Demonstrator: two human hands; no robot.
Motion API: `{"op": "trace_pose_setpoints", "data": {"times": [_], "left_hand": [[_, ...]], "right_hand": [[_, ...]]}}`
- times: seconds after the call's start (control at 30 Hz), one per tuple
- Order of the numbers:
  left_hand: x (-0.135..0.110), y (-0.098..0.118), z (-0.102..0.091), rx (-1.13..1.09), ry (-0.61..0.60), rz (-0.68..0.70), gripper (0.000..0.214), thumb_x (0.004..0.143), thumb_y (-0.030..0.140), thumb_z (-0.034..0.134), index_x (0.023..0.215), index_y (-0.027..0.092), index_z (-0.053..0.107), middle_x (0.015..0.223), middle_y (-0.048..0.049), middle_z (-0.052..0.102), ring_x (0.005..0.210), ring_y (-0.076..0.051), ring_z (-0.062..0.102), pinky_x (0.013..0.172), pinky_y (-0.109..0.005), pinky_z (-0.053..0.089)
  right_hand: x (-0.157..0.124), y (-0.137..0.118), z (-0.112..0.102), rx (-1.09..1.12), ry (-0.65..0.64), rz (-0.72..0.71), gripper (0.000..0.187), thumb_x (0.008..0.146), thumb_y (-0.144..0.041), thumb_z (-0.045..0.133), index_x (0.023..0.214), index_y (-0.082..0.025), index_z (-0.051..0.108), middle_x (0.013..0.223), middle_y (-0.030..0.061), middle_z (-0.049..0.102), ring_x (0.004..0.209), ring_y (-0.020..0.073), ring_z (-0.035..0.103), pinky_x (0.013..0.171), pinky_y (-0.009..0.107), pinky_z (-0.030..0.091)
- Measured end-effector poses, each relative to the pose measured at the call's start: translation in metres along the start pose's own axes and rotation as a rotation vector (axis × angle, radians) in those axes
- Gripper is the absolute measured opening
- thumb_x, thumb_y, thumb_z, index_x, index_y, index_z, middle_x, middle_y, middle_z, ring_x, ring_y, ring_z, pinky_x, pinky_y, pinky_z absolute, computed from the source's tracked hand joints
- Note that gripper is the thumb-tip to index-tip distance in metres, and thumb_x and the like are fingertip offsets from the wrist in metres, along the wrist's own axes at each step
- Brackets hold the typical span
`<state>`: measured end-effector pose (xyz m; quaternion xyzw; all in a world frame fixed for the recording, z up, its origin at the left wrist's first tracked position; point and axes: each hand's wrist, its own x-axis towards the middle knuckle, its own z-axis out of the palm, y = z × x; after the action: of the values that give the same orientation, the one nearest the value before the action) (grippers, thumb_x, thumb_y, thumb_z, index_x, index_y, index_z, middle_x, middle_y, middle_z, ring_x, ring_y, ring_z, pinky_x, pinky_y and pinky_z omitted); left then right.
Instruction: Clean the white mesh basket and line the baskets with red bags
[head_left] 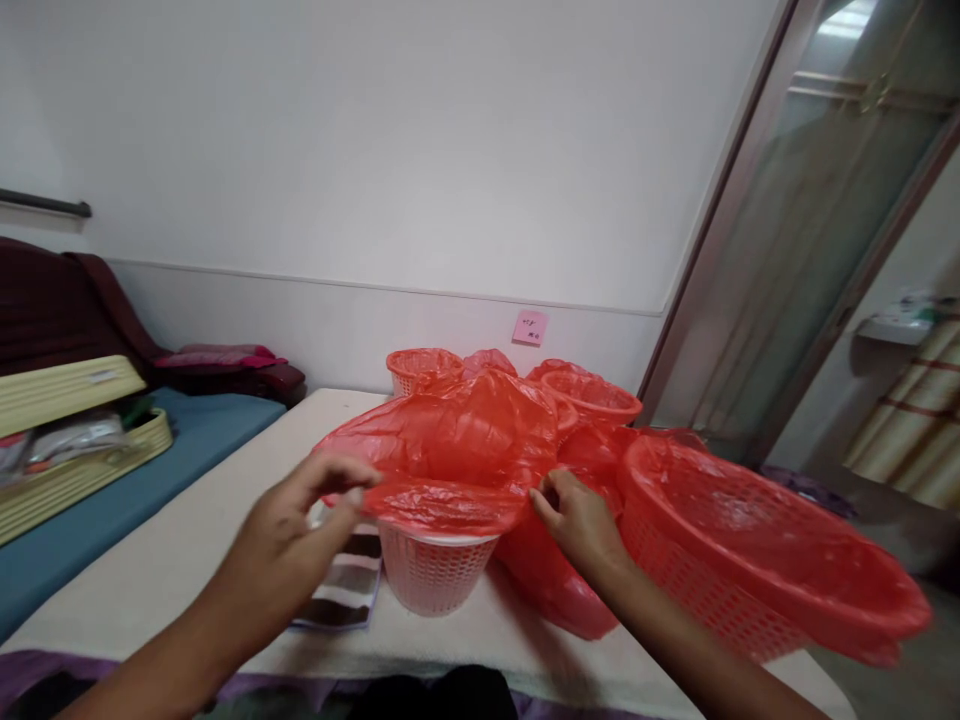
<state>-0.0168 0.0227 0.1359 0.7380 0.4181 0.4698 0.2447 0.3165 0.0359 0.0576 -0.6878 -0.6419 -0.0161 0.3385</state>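
Note:
A small white mesh basket stands on the table in front of me, with a red plastic bag draped over its rim and puffed up above it. My left hand pinches the bag's edge at the basket's left side, thumb and fingers closed on the plastic. On the right side of the basket my right hand grips the bag's edge with curled fingers.
A larger red basket lined with a red bag lies tilted at the right. More bag-lined red baskets stand behind. A striped cloth lies left of the white basket. A bench with a yellow case is at the left, a glass door at the right.

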Motion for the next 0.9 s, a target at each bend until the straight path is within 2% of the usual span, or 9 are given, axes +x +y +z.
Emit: {"op": "trace_pose_setpoints", "data": {"times": [0.07, 0.13, 0.2, 0.3, 0.43, 0.6, 0.7, 0.8, 0.9], "left_hand": [[0.022, 0.024, 0.018, 0.105, -0.215, 0.174, 0.013, 0.089, 0.029, 0.049, 0.096, 0.024, 0.059, 0.093, 0.0008, 0.065, 0.091, -0.017, 0.061, 0.083, -0.03, 0.046], [0.043, 0.031, 0.042, 0.177, -0.35, 0.263, 0.015, 0.089, 0.025, 0.045, 0.095, 0.022, 0.059, 0.092, -0.0012, 0.065, 0.087, -0.018, 0.061, 0.079, -0.032, 0.047], [0.054, 0.023, 0.064, 0.317, -0.414, 0.289, 0.021, 0.088, 0.03, 0.049, 0.103, 0.019, 0.059, 0.101, -0.0064, 0.067, 0.093, -0.022, 0.061, 0.084, -0.038, 0.047], [0.049, 0.0, 0.085, 0.509, -0.543, 0.291, 0.03, 0.089, 0.038, 0.052, 0.107, 0.016, 0.06, 0.106, -0.0118, 0.066, 0.097, -0.028, 0.062, 0.085, -0.042, 0.048], [0.02, -0.016, 0.087, 0.658, -0.579, 0.345, 0.028, 0.093, 0.033, 0.046, 0.109, 0.016, 0.062, 0.106, -0.0126, 0.065, 0.098, -0.03, 0.06, 0.086, -0.046, 0.048], [-0.003, -0.014, 0.084, 0.701, -0.662, 0.387, 0.029, 0.092, 0.029, 0.043, 0.11, 0.016, 0.062, 0.111, -0.0141, 0.063, 0.1, -0.032, 0.058, 0.086, -0.05, 0.048], [-0.001, -0.007, 0.083, 0.608, -0.676, 0.304, 0.028, 0.092, 0.033, 0.045, 0.108, 0.017, 0.062, 0.111, -0.012, 0.063, 0.102, -0.029, 0.058, 0.088, -0.047, 0.047], [0.009, 0.005, 0.077, 0.508, -0.688, 0.183, 0.027, 0.091, 0.038, 0.048, 0.1, 0.017, 0.063, 0.102, -0.0091, 0.064, 0.094, -0.025, 0.06, 0.083, -0.04, 0.048], [0.022, 0.014, 0.073, 0.438, -0.716, 0.101, 0.03, 0.091, 0.043, 0.047, 0.094, 0.019, 0.065, 0.095, -0.0057, 0.066, 0.085, -0.021, 0.061, 0.078, -0.035, 0.047]], "right_hand": [[-0.001, -0.001, 0.002, -0.045, -0.037, -0.018, 0.018, 0.085, -0.033, 0.047, 0.071, -0.022, 0.045, 0.072, 0.0022, 0.057, 0.066, 0.0185, 0.051, 0.062, 0.03, 0.031], [-0.003, -0.001, 0.003, -0.035, -0.061, -0.041, 0.016, 0.085, -0.031, 0.046, 0.072, -0.022, 0.046, 0.073, 0.0027, 0.057, 0.067, 0.0184, 0.052, 0.063, 0.03, 0.032], [-0.006, 0.001, 0.004, -0.009, -0.079, -0.063, 0.014, 0.084, -0.029, 0.046, 0.072, -0.022, 0.046, 0.075, 0.003, 0.057, 0.069, 0.0182, 0.052, 0.065, 0.029, 0.033], [-0.009, 0.007, 0.004, 0.033, -0.108, -0.075, 0.012, 0.083, -0.026, 0.044, 0.072, -0.021, 0.046, 0.075, 0.0027, 0.057, 0.07, 0.0172, 0.052, 0.066, 0.028, 0.034], [-0.008, 0.012, 0.004, 0.085, -0.141, -0.054, 0.017, 0.084, -0.03, 0.044, 0.07, -0.022, 0.045, 0.072, 0.0017, 0.057, 0.067, 0.0161, 0.052, 0.064, 0.027, 0.034], [0.008, 0.01, 0.003, 0.079, -0.143, 0.036, 0.036, 0.09, -0.045, 0.038, 0.062, -0.023, 0.038, 0.06, 0.0005, 0.049, 0.058, 0.0163, 0.045, 0.059, 0.029, 0.026], [0.02, 0.009, 0.009, 0.076, -0.113, 0.127, 0.034, 0.088, -0.046, 0.045, 0.063, -0.023, 0.039, 0.061, 0.0016, 0.051, 0.059, 0.0167, 0.045, 0.057, 0.029, 0.024], [0.028, 0.009, 0.02, 0.114, -0.09, 0.231, 0.026, 0.08, -0.041, 0.058, 0.068, -0.022, 0.044, 0.068, 0.0038, 0.058, 0.062, 0.0172, 0.05, 0.057, 0.028, 0.03], [0.029, 0.01, 0.031, 0.185, -0.072, 0.322, 0.018, 0.076, -0.033, 0.061, 0.073, -0.021, 0.048, 0.07, 0.0044, 0.062, 0.063, 0.0171, 0.055, 0.056, 0.026, 0.035]]}}
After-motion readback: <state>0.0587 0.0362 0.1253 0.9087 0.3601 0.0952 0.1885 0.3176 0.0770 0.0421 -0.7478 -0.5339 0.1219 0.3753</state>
